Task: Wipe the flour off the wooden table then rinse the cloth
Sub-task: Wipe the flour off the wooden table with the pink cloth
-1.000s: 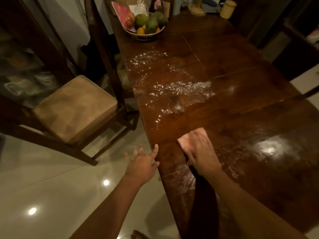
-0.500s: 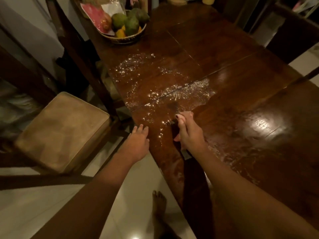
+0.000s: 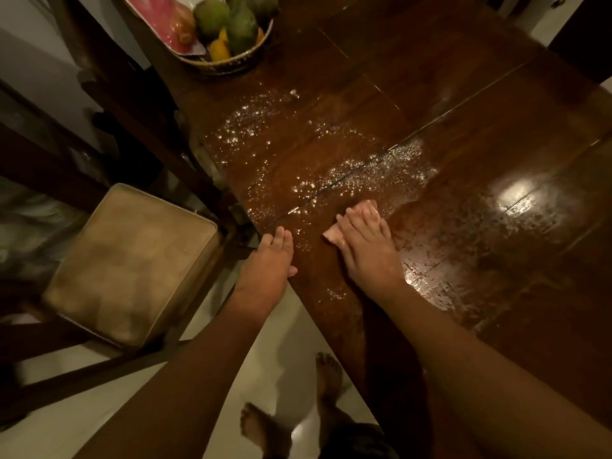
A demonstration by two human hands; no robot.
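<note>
cloth (image 3: 334,234) on table (image 3: 480,134), flour (image 3: 347,173) behind it, basket (image 3: 231,62) farther back

Dark wooden table (image 3: 463,127) polished to a gloss, dusted with matt white powdery flour (image 3: 364,167); soft pink cloth (image 3: 332,234). Woven basket (image 3: 231,62); chair seat (image 3: 132,260) in matt tan upholstery; glossy pale floor tiles (image 3: 284,339)

Fruit basket (image 3: 228,65) blocking left edge of wooden table (image 3: 463,77), open tabletop stretching right of basket, chair (image 3: 132,260) crowding floor below-left of basket.
</note>
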